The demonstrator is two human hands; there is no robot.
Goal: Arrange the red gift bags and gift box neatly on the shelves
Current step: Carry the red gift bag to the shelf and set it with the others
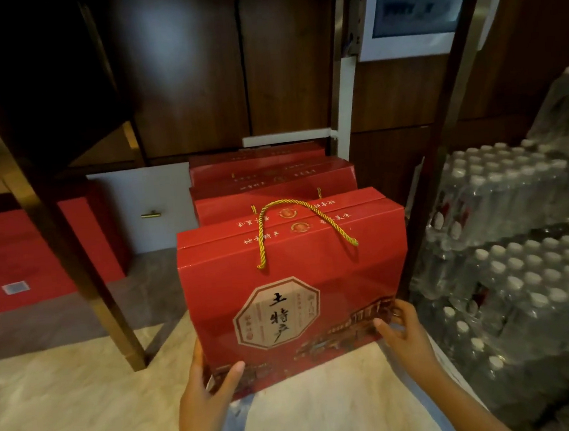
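A large red gift box point(292, 283) with a gold rope handle and an octagonal label stands upright on the pale floor in front of me. My left hand point(210, 383) grips its lower left corner, thumb on the front face. My right hand point(401, 329) holds its lower right corner. Directly behind it, several matching red gift boxes point(270, 182) stand in a row under the dark wooden shelf frame point(73, 254). A flat red box point(22, 259) lies on the floor at the left.
Stacked shrink-wrapped packs of water bottles point(521, 263) rise close on the right. A white panel with a brass handle point(150, 210) stands behind the frame. Dark wooden cabinet doors point(194, 68) fill the back. A shelf leg point(130, 352) stands left of the box.
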